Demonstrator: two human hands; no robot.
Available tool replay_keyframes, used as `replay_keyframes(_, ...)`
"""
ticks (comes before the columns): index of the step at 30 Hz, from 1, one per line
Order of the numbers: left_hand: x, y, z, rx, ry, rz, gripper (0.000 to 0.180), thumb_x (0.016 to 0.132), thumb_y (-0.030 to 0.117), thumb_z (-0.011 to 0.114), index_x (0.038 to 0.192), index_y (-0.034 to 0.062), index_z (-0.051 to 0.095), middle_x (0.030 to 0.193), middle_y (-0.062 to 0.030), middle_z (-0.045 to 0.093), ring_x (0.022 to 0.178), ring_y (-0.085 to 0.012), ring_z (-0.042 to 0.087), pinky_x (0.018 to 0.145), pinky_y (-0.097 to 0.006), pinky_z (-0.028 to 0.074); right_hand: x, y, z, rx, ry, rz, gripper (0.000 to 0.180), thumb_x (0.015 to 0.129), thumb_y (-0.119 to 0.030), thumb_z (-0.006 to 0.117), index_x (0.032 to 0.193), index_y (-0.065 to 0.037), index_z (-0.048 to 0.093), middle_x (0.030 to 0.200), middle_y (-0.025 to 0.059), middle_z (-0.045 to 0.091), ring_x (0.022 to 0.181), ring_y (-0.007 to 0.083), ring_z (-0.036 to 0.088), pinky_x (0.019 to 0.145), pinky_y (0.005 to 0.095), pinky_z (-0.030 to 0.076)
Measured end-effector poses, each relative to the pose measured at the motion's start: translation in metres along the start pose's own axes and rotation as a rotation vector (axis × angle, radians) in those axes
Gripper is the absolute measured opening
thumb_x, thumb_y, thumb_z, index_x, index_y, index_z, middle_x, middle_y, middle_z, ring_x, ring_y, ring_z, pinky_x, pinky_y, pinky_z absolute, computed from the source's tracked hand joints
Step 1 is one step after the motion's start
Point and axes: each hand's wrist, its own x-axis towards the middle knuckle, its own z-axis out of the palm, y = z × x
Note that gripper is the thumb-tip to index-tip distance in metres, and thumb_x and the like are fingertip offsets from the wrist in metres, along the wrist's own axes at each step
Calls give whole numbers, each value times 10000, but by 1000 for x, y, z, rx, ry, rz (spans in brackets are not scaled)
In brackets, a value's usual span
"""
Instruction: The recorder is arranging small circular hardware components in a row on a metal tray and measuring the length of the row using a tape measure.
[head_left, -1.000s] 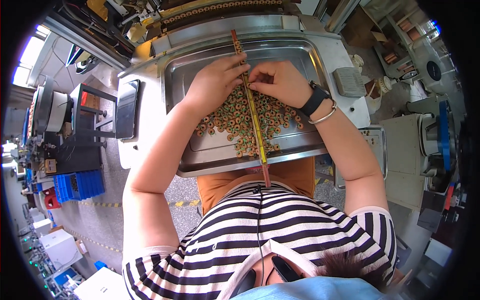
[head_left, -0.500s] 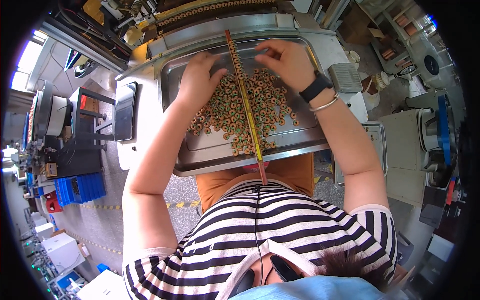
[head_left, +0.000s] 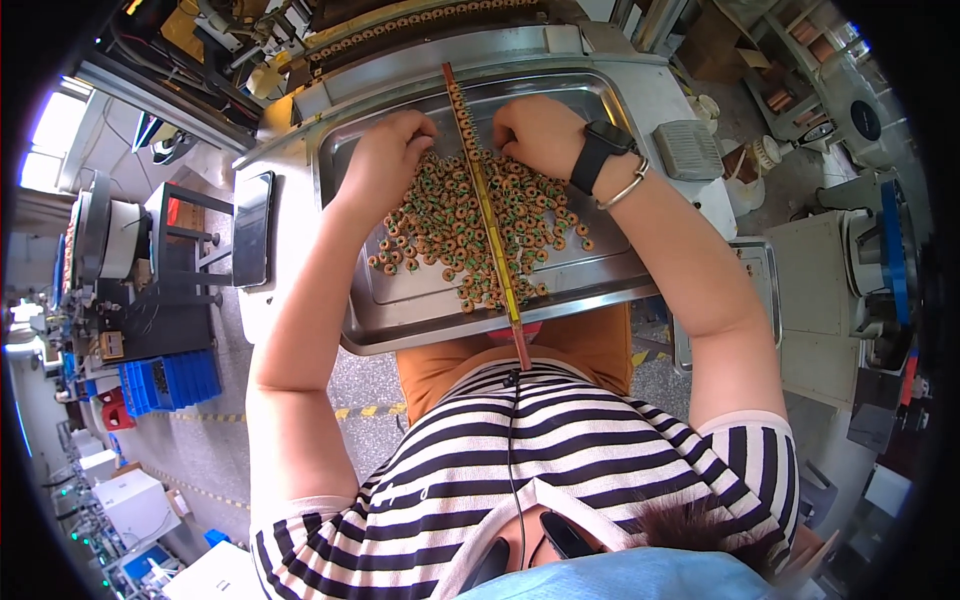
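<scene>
A long narrow strip (head_left: 497, 242) with a yellow middle section lies lengthwise across the metal tray (head_left: 400, 325). Small ring-shaped coils (head_left: 463, 122), brownish with green bits, stand in a row along its far part. Beneath and around the strip spreads a heap of loose coils (head_left: 430, 215). My left hand (head_left: 383, 158) is over the heap's left edge, thumb and fingers pinched together. On the strip's other side, my right hand (head_left: 540, 137) is closed too, its fingertips turned down close to the row. What either pinch holds is too small or hidden to tell.
A black tablet-like panel (head_left: 253, 230) lies left of the tray. To the right sit a grey ridged box (head_left: 687, 150) and a second metal tray (head_left: 757, 290). Machinery with another row of coils (head_left: 420, 20) runs along the back. Blue bins (head_left: 170, 382) stand on the left.
My right hand has moved left and closer to the strip, its fingers closing. The fingers of my left hand have drawn together and shifted slightly left, away from the strip.
</scene>
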Motion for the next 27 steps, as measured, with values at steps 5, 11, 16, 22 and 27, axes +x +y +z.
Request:
replay_keyframes(5,-6,18,-19,29,34,94,115,766,-3,571,880,-5,582,868,-151,583,792,-339,560,700,-372,450,-10,0,-10,88,64,51,163,704,-53,630,863,-57,665,792,127,628,771,289,606,697,366,484)
replay_keyframes(11,-18,31,-12,39,-69,294,161,724,-32,557,872,4,607,1018,-136,602,936,-322,564,790,-370,470,-29,-18,-11,858,85,82,151,724,-78,659,861,-15,665,755,127,653,638,212,626,619,303,497)
replay_keyframes(16,-22,26,2,222,-81,428,190,688,-23,530,865,-11,598,1167,-144,562,1057,-314,543,886,-371,457,-35,-29,4,808,48,110,195,720,-123,684,847,20,648,703,119,648,607,178,621,588,282,484)
replay_keyframes(22,-30,33,11,320,-39,428,214,705,-15,513,905,-30,585,1162,-177,551,1091,-323,523,913,-366,441,-39,-35,6,637,93,72,162,738,-82,683,858,17,641,685,66,626,611,111,572,588,244,470)
replay_keyframes(27,-31,30,17,338,-55,419,220,707,-7,498,905,-42,587,1178,-189,536,1113,-321,507,931,-358,430,-36,-36,7,432,196,31,174,742,-124,682,876,-15,654,693,96,639,612,164,613,590,261,479)
